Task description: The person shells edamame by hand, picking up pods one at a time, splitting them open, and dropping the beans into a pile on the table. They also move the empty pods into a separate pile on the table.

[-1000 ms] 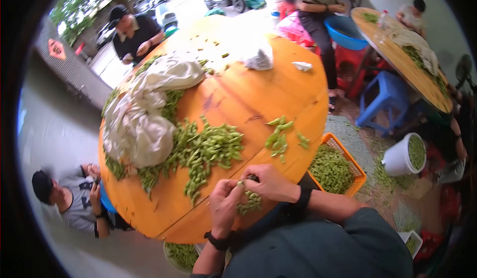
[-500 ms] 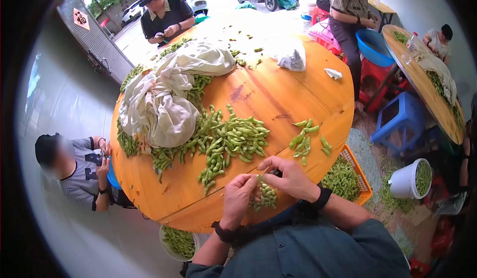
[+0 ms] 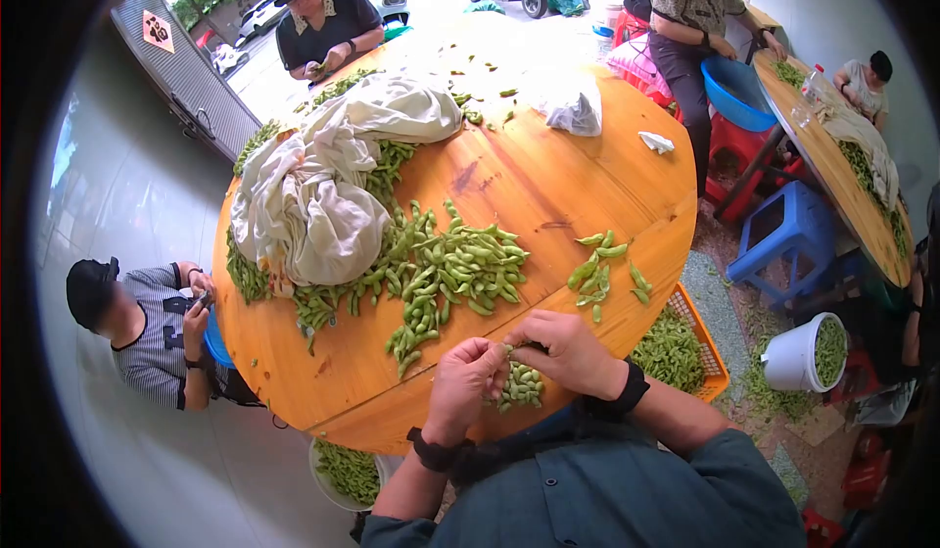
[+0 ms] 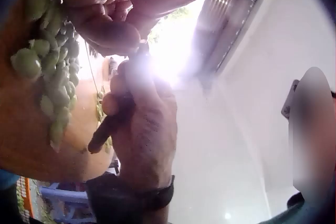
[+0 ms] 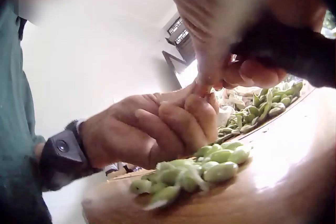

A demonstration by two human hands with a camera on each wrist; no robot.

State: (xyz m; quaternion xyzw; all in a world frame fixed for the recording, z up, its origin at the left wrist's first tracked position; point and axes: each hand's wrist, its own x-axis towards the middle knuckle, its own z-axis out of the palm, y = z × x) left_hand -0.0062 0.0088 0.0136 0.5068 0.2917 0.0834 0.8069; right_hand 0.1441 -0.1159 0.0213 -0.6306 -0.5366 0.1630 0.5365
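My left hand [image 3: 460, 386] and right hand [image 3: 568, 352] meet over the near edge of the round wooden table. Between their fingertips they pinch a small green soybean pod [image 3: 509, 349], mostly hidden by the fingers. Right below lies a little heap of shelled green soybeans [image 3: 521, 387], plump and pale in the right wrist view. Beyond the hands spreads a large pile of whole soybean pods [image 3: 460, 269]. Several flatter pods [image 3: 590, 279] lie apart to the right.
A crumpled white cloth [image 3: 323, 195] covers more pods on the left of the table [image 3: 587, 195]. An orange basket of pods [image 3: 710, 337] stands by my right side, a white bucket [image 3: 793, 357] farther off. People sit at the left and far sides.
The head view has swung and settled, shifting the table in frame. Both hands stay together over the shelled beans, with fingertips drawn closer around the pod.
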